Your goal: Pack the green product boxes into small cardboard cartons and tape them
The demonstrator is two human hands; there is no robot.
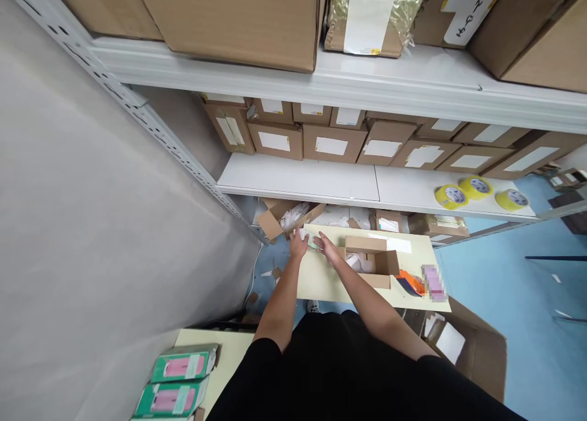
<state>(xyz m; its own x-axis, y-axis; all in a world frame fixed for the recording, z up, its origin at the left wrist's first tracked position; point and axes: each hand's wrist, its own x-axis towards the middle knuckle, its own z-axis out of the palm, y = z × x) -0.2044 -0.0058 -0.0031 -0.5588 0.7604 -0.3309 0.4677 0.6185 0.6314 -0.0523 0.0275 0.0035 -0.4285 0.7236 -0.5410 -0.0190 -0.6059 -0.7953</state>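
You're handling a small packet (pixel 313 240), left hand (pixel 299 245) apparently gripping it, right hand (pixel 327 248) loosely spread beside it. Next, it likely wants steadying.

open carton (pixel 376 281) hems the right hand (pixel 325 248) on its right; nearer tabletop (pixel 321 283) seems passable.

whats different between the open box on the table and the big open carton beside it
Size: the box looks clearly smaller than the carton.
Place: the box sits on the table, while the carton stands lower, near the table's right end.
Contents: the box holds crumpled white material; the carton holds flat white pieces.
Both are brown and open-topped.
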